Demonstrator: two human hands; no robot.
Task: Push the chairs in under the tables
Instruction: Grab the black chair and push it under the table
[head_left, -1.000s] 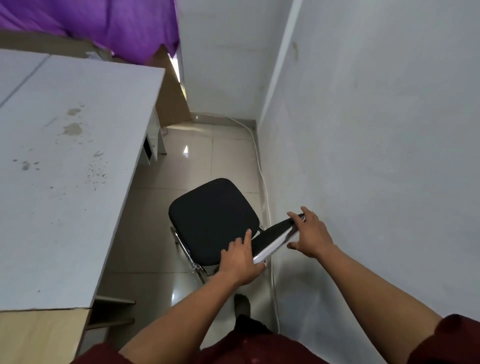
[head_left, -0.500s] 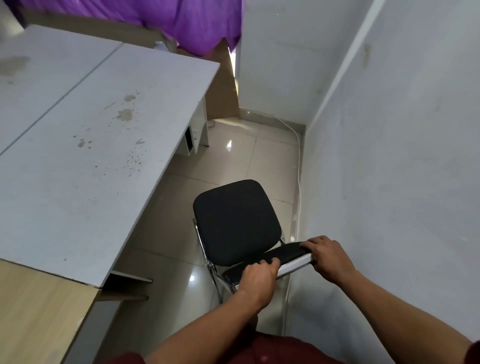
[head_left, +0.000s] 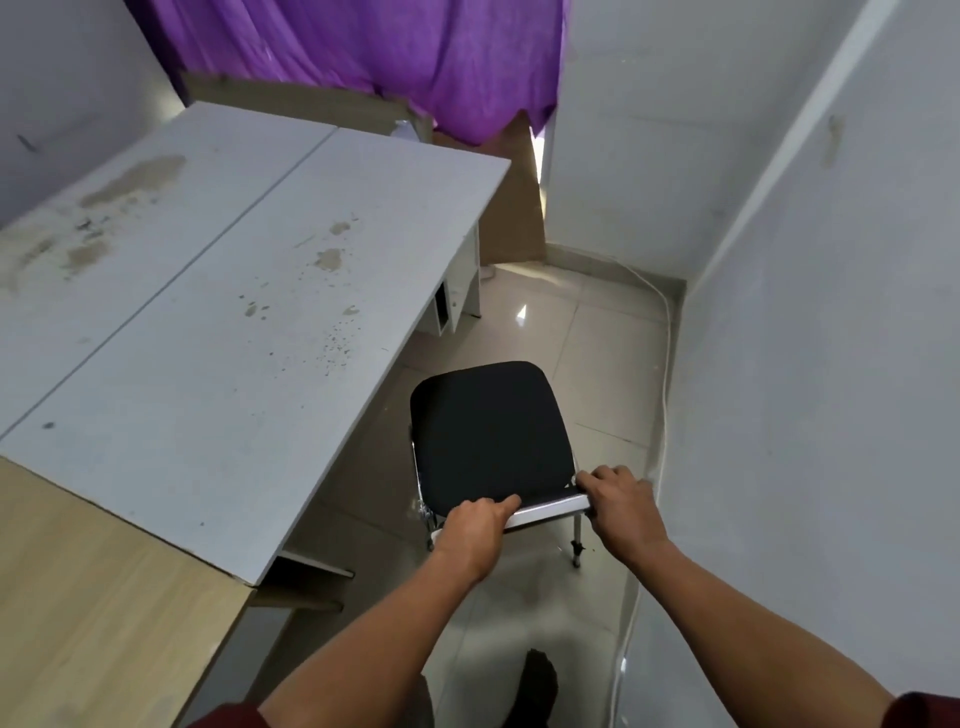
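Observation:
A black padded chair (head_left: 488, 431) on chrome legs stands on the tiled floor in the aisle, just right of the grey stained table (head_left: 223, 332). Its seat lies beside the table's right edge, not under it. My left hand (head_left: 475, 530) grips the left end of the chair's backrest top. My right hand (head_left: 621, 504) grips the right end of that same backrest. The backrest itself is seen edge-on, mostly hidden by my hands.
A white wall (head_left: 810, 364) runs close along the chair's right, with a white cable (head_left: 666, 364) down its foot. A wood-toned table (head_left: 88, 613) adjoins at front left. A purple curtain (head_left: 395, 57) hangs at the back. A white drawer unit (head_left: 457, 291) stands under the grey table's far end.
The chair has turned and shifted left away from the wall toward the table, its backrest now square to me. Both hands kept their hold. The view swung left, showing more table.

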